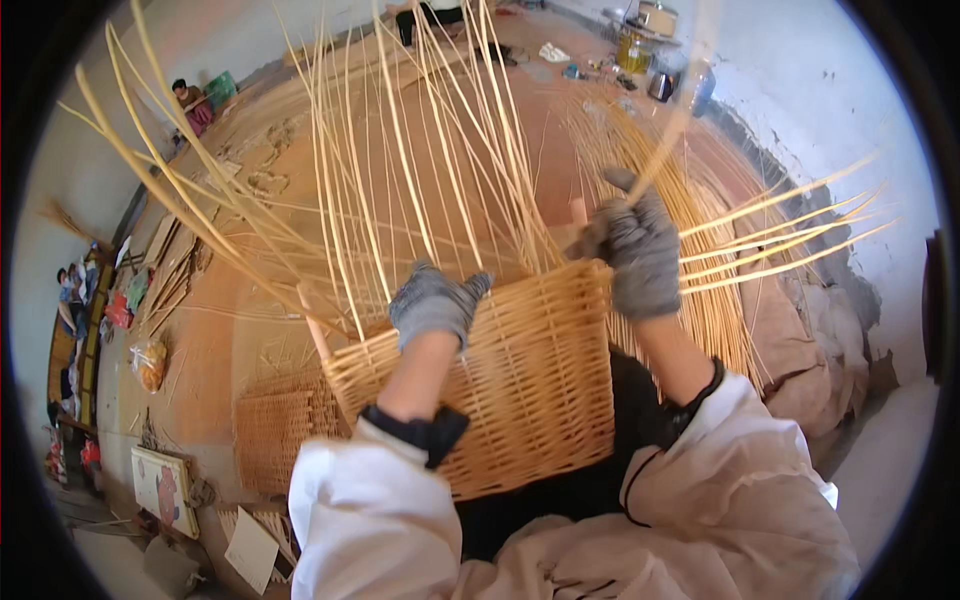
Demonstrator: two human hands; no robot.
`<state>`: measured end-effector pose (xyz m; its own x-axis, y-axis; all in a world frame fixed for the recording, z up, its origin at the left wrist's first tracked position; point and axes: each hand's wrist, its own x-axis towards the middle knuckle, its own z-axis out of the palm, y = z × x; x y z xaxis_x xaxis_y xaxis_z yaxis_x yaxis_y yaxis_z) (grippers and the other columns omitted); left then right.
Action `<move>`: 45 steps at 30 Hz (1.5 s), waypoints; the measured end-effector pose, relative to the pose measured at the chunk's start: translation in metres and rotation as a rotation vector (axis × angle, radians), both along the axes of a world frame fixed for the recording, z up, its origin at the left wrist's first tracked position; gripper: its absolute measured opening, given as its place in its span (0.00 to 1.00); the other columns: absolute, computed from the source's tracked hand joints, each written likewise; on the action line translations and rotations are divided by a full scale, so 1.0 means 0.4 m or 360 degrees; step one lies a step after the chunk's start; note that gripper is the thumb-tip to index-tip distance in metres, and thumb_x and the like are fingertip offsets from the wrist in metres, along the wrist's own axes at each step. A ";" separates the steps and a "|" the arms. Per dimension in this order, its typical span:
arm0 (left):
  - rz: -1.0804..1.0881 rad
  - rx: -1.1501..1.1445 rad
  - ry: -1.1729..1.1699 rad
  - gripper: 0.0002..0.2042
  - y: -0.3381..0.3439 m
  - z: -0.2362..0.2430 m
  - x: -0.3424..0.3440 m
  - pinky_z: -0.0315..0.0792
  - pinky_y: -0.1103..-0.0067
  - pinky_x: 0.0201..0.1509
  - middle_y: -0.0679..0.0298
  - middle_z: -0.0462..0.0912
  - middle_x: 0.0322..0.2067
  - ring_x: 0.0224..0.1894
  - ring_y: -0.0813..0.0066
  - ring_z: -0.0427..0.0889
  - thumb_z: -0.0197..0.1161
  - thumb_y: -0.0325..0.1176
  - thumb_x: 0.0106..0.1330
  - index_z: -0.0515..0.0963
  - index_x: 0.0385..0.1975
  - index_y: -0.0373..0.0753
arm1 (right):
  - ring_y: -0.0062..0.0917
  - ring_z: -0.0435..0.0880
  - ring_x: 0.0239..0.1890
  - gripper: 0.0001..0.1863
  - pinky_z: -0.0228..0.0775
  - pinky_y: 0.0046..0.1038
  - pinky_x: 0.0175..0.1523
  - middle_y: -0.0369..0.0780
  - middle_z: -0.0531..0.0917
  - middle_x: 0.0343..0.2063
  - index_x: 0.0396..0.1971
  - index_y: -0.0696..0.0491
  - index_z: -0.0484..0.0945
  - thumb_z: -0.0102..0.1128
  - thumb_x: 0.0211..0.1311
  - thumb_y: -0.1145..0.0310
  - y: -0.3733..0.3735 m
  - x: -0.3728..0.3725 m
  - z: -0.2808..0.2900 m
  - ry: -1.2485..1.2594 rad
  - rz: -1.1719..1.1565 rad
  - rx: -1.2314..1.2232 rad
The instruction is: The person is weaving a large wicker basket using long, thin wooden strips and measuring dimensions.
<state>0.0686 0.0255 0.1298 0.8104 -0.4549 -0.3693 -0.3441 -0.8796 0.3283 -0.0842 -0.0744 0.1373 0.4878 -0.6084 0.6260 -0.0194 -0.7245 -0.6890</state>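
A partly woven wicker basket [530, 370] lies tilted before me, with long pale upright stakes [405, 150] rising from its upper edge. My left hand [435, 308], in a grey glove, grips that edge near the middle, thumb toward the right. At the upper right corner my right hand [632, 245], also gloved, closes around a long pale reed [668, 140] that rises out of the top of the view and is blurred. More stakes [770, 240] stick out sideways to the right of this hand.
Loose reeds [705, 330] lie right of the basket; woven panels [275, 440] lie lower left. A seated person [195, 112] is upper left, another person [428, 15] at the top. Pots and containers [650, 50] line the back right wall; cloth sacking [815, 370] lies right.
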 end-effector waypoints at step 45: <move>-0.0129 -0.1896 0.0601 0.37 0.310 -0.283 0.178 0.65 0.81 0.51 0.55 0.70 0.43 0.45 0.70 0.70 0.70 0.33 0.41 0.58 0.52 0.32 | 0.21 0.73 0.18 0.10 0.71 0.23 0.26 0.37 0.76 0.20 0.25 0.58 0.71 0.49 0.56 0.65 0.152 0.802 0.109 0.1363 0.0635 0.0119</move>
